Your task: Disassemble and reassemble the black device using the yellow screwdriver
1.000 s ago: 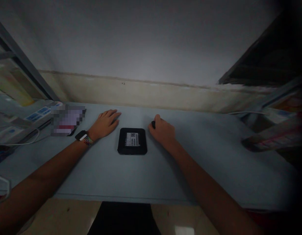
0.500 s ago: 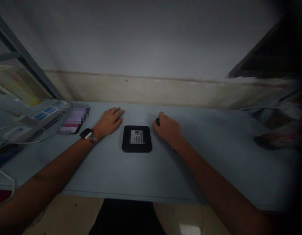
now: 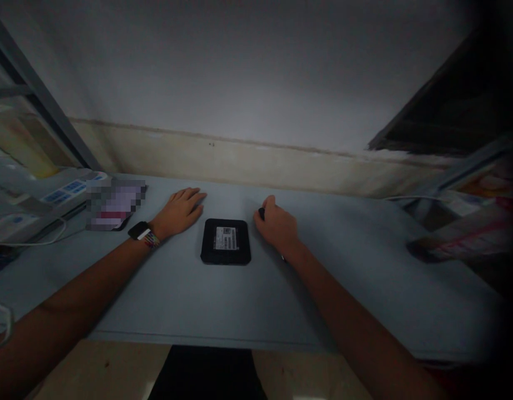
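Note:
A flat black box (image 3: 226,256) with rounded corners and a white printed label (image 3: 226,238) lies on the table between my hands. My left hand (image 3: 177,212) rests palm down on the tabletop to the left of the box, fingers stretched out; the wrist wears a dark watch and a coloured bracelet. To the right of the box, my right hand (image 3: 277,225) is closed around a black-handled tool (image 3: 262,213). The tool's black end pokes out past the thumb, and a small shiny bit shows below the wrist; the fist hides the rest.
A phone (image 3: 119,205), its screen blurred out, lies left of my left hand. Beyond it are a white power strip (image 3: 65,194) and cables. A plastic-wrapped item (image 3: 460,233) is at the right. The wall (image 3: 240,158) borders the table's back edge.
The view has turned slightly right, so the table and its things appear a little further left and lower. Both hands keep their pose, and the box stays in place between them.

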